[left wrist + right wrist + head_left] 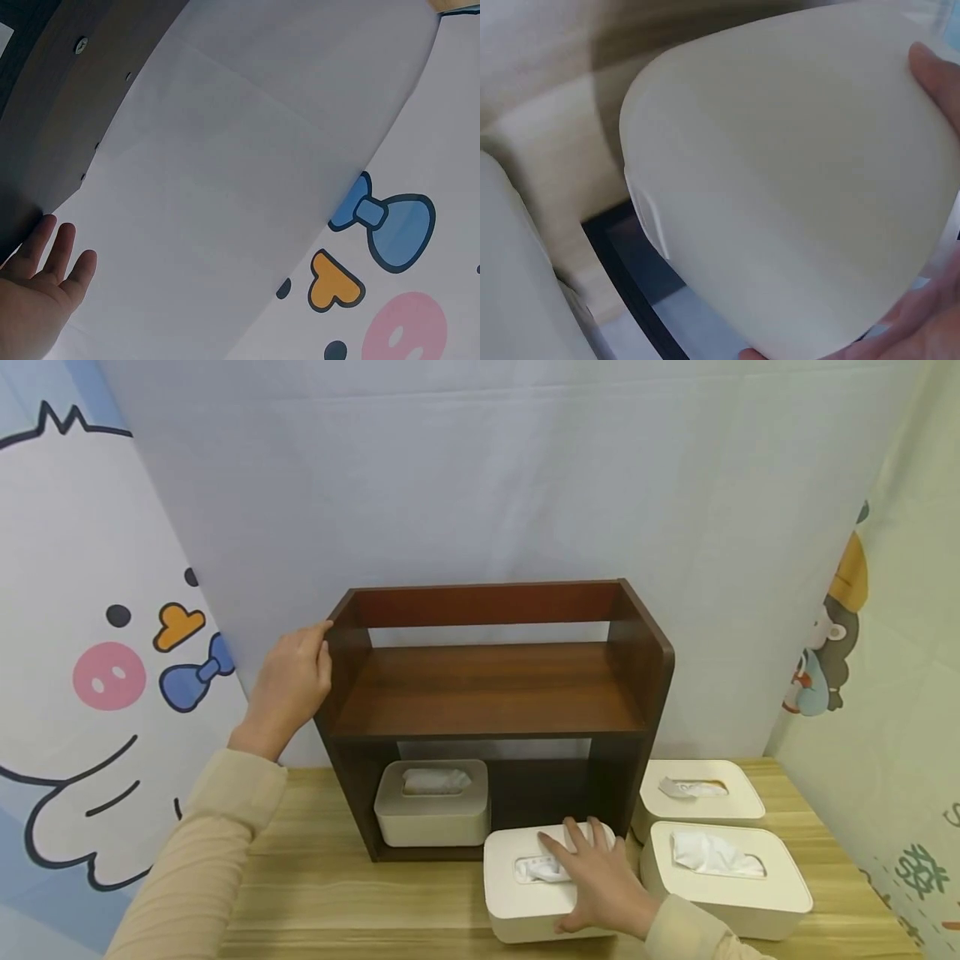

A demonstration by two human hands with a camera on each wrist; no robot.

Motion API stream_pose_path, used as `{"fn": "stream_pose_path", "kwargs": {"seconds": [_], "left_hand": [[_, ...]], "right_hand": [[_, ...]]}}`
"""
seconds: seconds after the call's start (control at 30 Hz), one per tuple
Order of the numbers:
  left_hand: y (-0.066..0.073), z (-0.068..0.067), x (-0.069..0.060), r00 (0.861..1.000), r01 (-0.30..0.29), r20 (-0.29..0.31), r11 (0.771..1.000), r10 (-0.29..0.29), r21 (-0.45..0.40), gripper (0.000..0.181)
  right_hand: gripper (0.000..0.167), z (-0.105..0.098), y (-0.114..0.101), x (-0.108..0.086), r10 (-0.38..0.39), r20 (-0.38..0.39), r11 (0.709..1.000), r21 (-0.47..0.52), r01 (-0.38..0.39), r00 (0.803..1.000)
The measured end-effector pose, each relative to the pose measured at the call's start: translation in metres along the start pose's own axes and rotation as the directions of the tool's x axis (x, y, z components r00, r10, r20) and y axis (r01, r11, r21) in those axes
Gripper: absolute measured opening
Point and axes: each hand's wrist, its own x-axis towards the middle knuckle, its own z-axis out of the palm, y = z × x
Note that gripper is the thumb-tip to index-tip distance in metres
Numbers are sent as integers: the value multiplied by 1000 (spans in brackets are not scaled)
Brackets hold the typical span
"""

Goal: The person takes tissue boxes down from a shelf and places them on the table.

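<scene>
My right hand (603, 881) spans a white tissue box (517, 897) and grips it, thumb on the near side and fingers over the far edge. This box is in front of the right part of the lower compartment of a dark brown two-tier shelf (487, 693). In the right wrist view its pale side (780, 180) lies between thumb and fingers. My left hand (292, 681) touches the upper left side panel of the shelf; in the left wrist view several fingers (67, 262) extend fairly straight beside the panel. Another tissue box (432, 822) sits in the lower left compartment.
Two more tissue boxes, a rear one (701, 806) and a front one (727, 893), stand on the wooden table (360, 910) right of the shelf. A pale cloth (450, 477) hangs behind it. Cartoon-printed cloths (75, 568) flank both sides.
</scene>
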Motion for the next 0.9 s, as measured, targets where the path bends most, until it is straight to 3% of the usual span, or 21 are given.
{"fn": "stream_pose_path", "kwargs": {"seconds": [0.23,0.5,0.67,0.9], "left_hand": [[0,1,0,1000,0,-7,1000,0,-5,34],[-1,2,0,1000,-1,-4,1000,1,-5,35],[0,2,0,1000,1,-7,1000,-1,-8,34],[0,1,0,1000,7,-2,1000,-7,-9,34]], "right_hand": [[105,13,-4,-18,5,15,999,34,-6,1000],[100,23,-3,-26,-10,-36,999,-32,9,999],[101,27,-3,-28,31,-43,999,-30,-32,999],[101,28,-2,-29,41,3,999,30,-41,999]]}}
